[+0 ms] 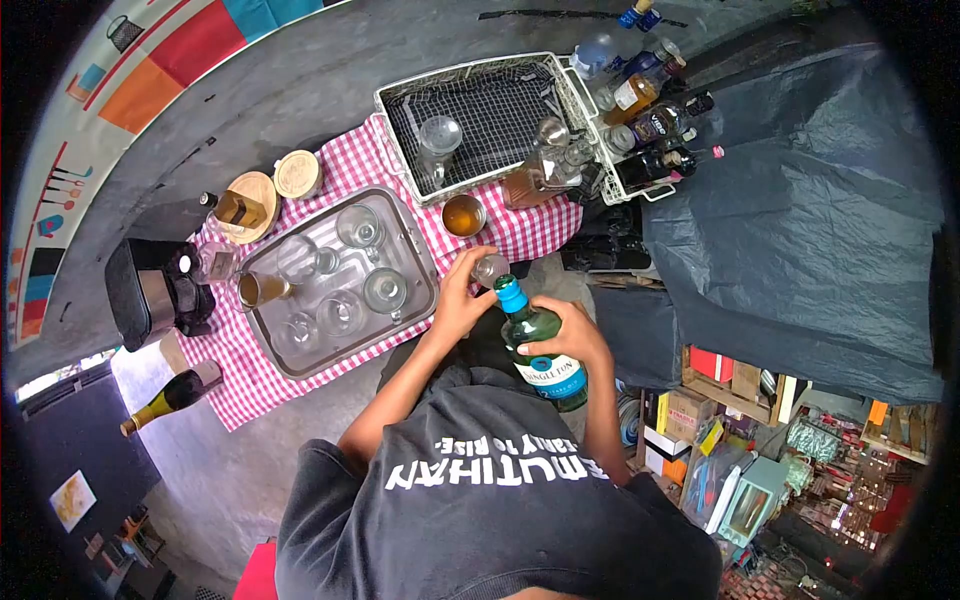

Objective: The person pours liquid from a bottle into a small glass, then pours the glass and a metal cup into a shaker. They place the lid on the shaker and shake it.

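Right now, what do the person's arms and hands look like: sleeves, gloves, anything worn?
Both hands are bare: no gloves, and no rings or watch that I can make out on the left hand or the right hand. Forearms are uncovered. The person wears a dark grey short-sleeved T-shirt with white block lettering across it; the sleeves end near the elbows.

I see a red-checked cloth [505, 232] spread over a grey counter [270, 95]. On the cloth lies a metal tray [413, 245] carrying several empty glasses [384, 290] and one glass of amber liquid [258, 289]. Beyond it stands a white wire basket [480, 72] holding an upturned glass [439, 137], with a row of liquor bottles [650, 125] just beside it. A small metal cup [463, 215] sits between tray and basket. Two wooden coasters [297, 173], a black appliance [150, 292] and a wine bottle [170, 397] lying on its side occupy the cloth's other end.
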Tool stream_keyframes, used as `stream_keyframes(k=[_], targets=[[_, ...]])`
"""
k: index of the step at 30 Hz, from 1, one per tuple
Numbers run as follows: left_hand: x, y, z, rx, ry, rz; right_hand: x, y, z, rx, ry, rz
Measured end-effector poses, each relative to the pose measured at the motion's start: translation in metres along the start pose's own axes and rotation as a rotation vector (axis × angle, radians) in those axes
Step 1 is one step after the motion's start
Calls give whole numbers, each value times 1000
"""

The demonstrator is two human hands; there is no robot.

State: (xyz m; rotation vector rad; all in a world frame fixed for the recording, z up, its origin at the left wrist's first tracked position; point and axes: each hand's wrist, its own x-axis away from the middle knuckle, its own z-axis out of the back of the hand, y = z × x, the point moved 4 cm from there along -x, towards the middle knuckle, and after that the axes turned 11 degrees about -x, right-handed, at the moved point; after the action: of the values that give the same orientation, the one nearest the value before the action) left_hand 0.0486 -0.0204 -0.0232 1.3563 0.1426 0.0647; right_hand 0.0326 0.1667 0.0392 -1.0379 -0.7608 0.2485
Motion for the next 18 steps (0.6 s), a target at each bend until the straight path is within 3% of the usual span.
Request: stream_keyframes(k=[18], targets=[[-6, -15, -1, -72, -38, -44, -9, 7, -3, -28, -34, -45]])
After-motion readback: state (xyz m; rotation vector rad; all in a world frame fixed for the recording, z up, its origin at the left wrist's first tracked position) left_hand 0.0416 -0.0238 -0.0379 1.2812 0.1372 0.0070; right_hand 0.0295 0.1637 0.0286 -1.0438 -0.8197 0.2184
